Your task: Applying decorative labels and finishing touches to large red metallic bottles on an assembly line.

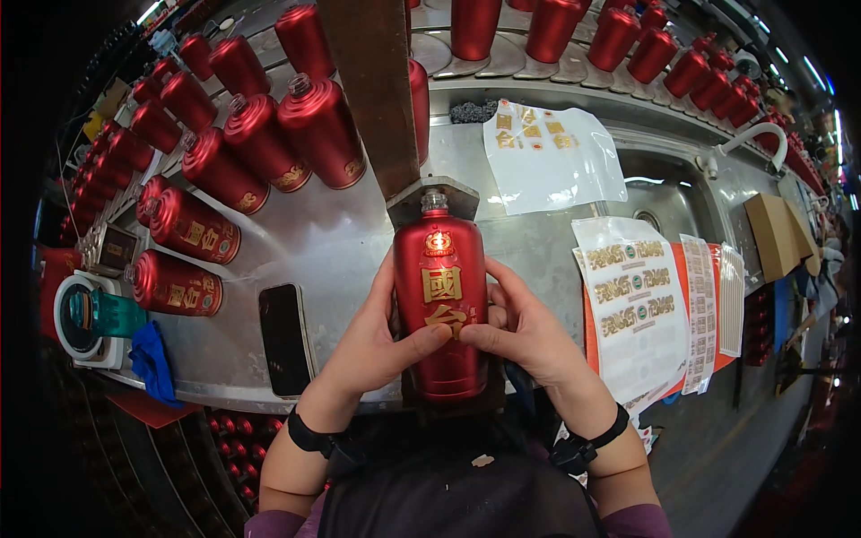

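Head view: red bottle (440,305) stands upright at near edge of steel worktop (341,251), long axis vertical, between both hands. Left hand (372,341) wraps its left side; right hand (529,334) grips right side, thumb pressing gold label (443,296). Both equally near.

A matte red, square-shouldered bottle (441,309) with a silver uncapped neck is held upright at the metal bench's (341,242) near edge; gold characters and a small emblem are borne on its front.
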Action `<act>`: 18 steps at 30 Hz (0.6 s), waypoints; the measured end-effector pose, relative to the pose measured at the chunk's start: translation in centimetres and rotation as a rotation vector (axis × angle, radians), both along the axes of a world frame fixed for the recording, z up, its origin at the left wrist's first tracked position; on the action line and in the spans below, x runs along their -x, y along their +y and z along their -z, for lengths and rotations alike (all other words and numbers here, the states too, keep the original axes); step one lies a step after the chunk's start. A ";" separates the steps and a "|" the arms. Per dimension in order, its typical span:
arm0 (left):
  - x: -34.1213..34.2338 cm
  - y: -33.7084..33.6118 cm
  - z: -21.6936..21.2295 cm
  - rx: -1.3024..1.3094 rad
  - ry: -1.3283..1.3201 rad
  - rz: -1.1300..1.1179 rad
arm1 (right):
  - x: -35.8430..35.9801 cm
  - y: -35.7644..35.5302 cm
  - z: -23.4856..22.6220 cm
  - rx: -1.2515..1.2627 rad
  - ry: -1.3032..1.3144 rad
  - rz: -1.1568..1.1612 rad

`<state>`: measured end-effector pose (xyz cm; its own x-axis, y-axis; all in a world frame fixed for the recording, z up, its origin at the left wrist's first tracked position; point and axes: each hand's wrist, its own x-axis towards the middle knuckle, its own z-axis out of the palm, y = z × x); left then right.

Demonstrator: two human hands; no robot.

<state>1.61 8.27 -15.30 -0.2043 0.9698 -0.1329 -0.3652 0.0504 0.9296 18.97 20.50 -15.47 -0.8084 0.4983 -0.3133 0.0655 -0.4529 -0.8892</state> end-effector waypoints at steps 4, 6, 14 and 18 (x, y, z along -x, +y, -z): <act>0.2 -0.1 0.5 -0.010 0.053 0.001 | 0.0 0.0 0.2 0.001 0.016 -0.004; 0.2 -0.2 0.6 -0.024 0.067 -0.001 | 0.0 0.0 0.3 0.051 0.037 0.010; 0.0 0.0 0.4 -0.017 0.038 0.004 | 0.0 0.4 0.4 0.032 0.033 -0.019; 0.1 0.0 0.5 -0.025 0.061 0.013 | -0.1 0.4 0.4 0.038 0.041 -0.016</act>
